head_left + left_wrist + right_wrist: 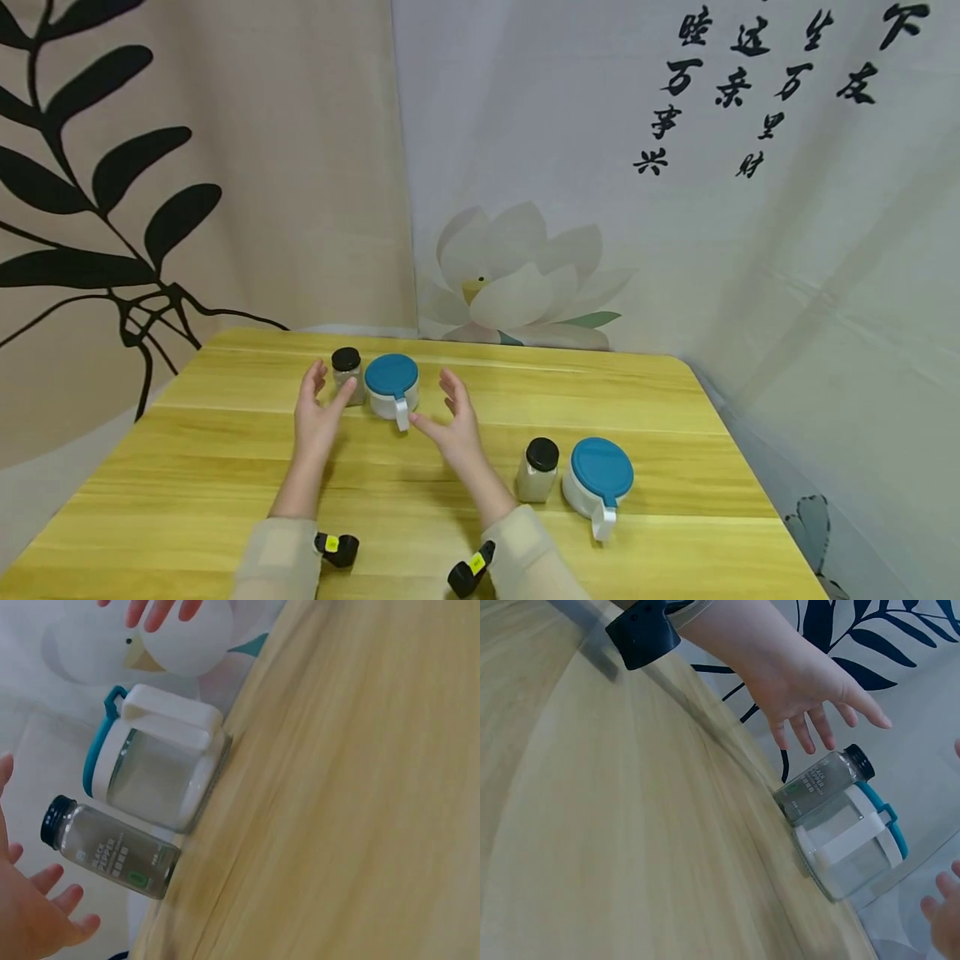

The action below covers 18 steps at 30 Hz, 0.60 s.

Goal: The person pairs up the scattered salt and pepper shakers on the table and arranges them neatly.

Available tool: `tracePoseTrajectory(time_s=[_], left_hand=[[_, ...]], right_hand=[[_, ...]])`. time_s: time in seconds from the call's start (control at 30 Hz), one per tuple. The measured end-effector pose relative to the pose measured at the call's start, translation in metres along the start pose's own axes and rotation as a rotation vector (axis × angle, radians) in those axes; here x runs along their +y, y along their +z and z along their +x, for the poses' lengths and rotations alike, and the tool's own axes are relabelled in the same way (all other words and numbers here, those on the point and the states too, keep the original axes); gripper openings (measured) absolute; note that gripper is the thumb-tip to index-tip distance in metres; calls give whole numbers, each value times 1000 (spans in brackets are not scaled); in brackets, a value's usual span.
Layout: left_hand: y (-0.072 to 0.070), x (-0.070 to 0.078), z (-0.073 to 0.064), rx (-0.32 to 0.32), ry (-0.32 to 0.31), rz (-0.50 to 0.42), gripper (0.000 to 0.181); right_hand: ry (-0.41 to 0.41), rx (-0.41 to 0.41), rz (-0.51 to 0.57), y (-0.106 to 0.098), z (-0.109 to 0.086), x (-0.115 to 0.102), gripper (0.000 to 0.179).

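A black pepper bottle (347, 379) with a black cap stands near the table's far edge. Right beside it is a glass seasoning jar (392, 383) with a blue lid and a white handle. My left hand (318, 417) is just left of the bottle, fingers spread and thumb overlapping it in the head view. On the jar's right, my right hand (456, 429) is held with its fingers apart and its thumb near the handle. The left wrist view shows both the bottle (116, 847) and the jar (161, 761) upright on the table, with no fingers wrapped around them.
A second black-capped bottle (537, 471) and a second blue-lidded jar (602, 471) stand together on the right, beyond my right forearm. The wooden table (187, 500) ends at a printed cloth backdrop (525, 167). Each wrist wears a black camera (337, 550).
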State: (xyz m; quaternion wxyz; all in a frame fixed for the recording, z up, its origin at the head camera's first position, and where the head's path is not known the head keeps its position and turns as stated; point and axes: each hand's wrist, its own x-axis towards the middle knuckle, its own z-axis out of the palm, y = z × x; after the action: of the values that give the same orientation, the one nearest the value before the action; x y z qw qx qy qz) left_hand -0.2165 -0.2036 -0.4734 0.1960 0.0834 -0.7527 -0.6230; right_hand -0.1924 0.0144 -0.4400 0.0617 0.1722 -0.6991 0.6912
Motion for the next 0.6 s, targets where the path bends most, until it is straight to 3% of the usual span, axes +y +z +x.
tracePoseTrajectory(time_s=[0.3,0.6], left_hand=[[-3,-5,11,-34,20,5,80],[-6,-10,25,-78,5,9,80]], right_hand=[[29,28,-26,5,9,8,76],[45,49,-74,12,27,49,83]])
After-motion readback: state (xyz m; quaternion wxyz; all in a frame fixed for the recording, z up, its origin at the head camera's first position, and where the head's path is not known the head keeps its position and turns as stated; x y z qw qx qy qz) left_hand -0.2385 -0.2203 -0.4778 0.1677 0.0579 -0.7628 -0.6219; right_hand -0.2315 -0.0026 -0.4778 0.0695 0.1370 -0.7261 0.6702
